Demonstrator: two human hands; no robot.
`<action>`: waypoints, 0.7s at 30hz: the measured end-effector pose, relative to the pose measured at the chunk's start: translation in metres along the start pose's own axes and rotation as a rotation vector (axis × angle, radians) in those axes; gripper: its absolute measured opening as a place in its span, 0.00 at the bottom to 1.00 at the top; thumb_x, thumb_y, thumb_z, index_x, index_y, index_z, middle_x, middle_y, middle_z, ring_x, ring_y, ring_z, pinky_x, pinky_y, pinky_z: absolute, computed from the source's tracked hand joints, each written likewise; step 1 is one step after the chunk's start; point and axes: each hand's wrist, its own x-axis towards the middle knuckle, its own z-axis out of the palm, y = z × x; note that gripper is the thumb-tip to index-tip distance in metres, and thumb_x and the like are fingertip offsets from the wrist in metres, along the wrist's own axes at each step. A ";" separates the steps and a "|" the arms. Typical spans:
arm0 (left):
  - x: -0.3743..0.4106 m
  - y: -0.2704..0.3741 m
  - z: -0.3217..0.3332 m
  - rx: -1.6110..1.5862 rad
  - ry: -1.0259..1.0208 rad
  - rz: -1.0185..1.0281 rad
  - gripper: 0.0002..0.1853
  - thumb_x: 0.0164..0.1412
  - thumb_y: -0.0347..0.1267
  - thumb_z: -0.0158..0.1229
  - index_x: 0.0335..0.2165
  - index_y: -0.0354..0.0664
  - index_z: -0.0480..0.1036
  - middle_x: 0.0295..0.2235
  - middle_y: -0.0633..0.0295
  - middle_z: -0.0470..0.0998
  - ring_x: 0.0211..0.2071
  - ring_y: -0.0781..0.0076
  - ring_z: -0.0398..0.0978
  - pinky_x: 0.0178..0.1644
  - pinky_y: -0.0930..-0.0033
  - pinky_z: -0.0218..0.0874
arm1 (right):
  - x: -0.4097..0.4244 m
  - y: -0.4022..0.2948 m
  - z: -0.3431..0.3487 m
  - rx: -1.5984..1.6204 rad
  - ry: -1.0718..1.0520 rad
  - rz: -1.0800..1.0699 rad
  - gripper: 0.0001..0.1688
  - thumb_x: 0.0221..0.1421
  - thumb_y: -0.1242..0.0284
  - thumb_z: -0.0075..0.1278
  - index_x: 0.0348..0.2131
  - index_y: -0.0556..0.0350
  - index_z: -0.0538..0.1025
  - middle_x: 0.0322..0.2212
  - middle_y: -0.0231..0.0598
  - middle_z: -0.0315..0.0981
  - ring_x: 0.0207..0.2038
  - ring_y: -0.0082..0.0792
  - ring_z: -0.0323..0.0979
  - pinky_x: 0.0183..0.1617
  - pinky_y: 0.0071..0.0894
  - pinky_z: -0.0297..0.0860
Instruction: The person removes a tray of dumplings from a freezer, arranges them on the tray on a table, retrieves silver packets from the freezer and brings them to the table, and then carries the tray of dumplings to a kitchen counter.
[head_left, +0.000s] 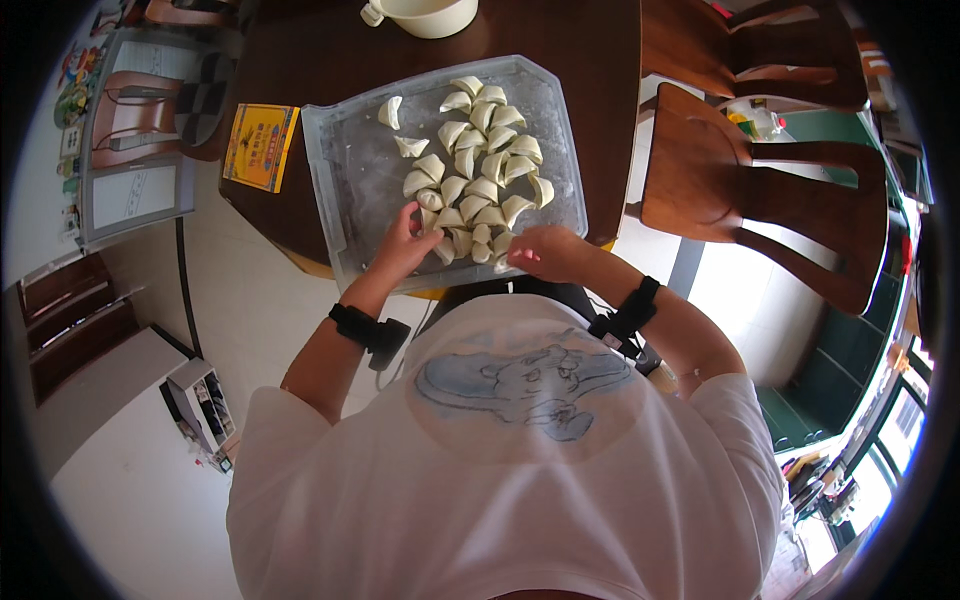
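Observation:
Many pale, folded dough dumplings (481, 187) are clustered on a flour-dusted, grey translucent plastic tray (352, 180). Two dumplings lie apart from the cluster, a standing one (390, 112) and a flatter one (411, 146). My left hand (403, 244) is at the cluster's near left edge, thumb and forefinger spread beside a dumpling (429, 218). At the near right edge, my right hand (551, 251) has its fingers curled next to a dumpling (503, 244). Its fingertips are partly hidden, so a grip cannot be made out.
The tray rests on a dark wooden table (300, 75), overhanging its near edge. Left of it lies a yellow printed box or booklet (261, 148). A cream pot (431, 16) stands at the far side. Wooden chairs (697, 169) flank the table on the right.

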 end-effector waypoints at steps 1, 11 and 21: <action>0.003 -0.004 -0.002 -0.034 -0.001 -0.012 0.37 0.50 0.36 0.60 0.55 0.39 0.53 0.44 0.49 0.68 0.35 0.66 0.73 0.36 0.69 0.66 | -0.001 0.001 0.005 0.050 -0.023 0.004 0.11 0.53 0.65 0.45 0.31 0.50 0.74 0.25 0.40 0.71 0.35 0.45 0.71 0.39 0.41 0.67; 0.010 -0.013 -0.019 -0.024 -0.204 0.121 0.26 0.53 0.31 0.57 0.51 0.45 0.61 0.42 0.54 0.68 0.32 0.71 0.72 0.34 0.71 0.66 | -0.007 -0.020 0.023 0.021 0.549 0.047 0.12 0.51 0.74 0.49 0.38 0.52 0.73 0.33 0.43 0.69 0.39 0.48 0.68 0.43 0.39 0.67; 0.005 -0.001 -0.003 0.407 -0.267 0.730 0.24 0.50 0.27 0.56 0.48 0.45 0.65 0.41 0.59 0.66 0.37 0.66 0.71 0.38 0.69 0.65 | 0.016 -0.051 0.065 -0.071 0.526 0.337 0.23 0.48 0.73 0.49 0.47 0.48 0.69 0.45 0.40 0.64 0.51 0.42 0.61 0.54 0.40 0.59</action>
